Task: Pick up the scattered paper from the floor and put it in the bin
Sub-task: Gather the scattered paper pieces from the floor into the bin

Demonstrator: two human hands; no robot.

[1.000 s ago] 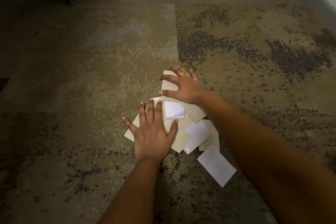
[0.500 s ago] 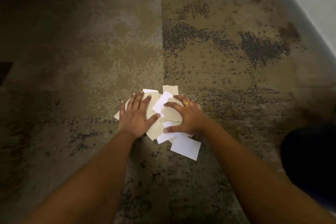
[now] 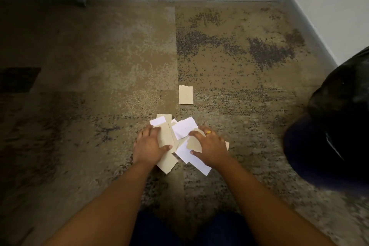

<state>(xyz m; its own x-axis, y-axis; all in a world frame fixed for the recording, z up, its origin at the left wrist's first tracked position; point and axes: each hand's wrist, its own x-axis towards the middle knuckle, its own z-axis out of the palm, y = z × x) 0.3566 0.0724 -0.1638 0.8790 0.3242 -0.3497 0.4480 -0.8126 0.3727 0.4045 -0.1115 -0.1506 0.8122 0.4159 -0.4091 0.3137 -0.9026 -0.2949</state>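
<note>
I have both grips down on the paper pile (image 3: 180, 130), which lies on the carpeted floor (image 3: 99, 66) as a loose overlap of white and tan pieces. The left grip (image 3: 148, 146) sits on the pile's left side, fingers bent over the top pieces and thumb laid across a tan strip, closing on it. The right grip (image 3: 212, 146) is arched over the pile's right side, fingertips and thumb drawn in on a tan scrap and the white sheets under it; a gold ring (image 3: 208, 132) shows on one finger. One tan piece (image 3: 186, 94) lies alone beyond the pile, apart from it. The dark bin (image 3: 329, 136) stands well to the right of the pile.
</note>
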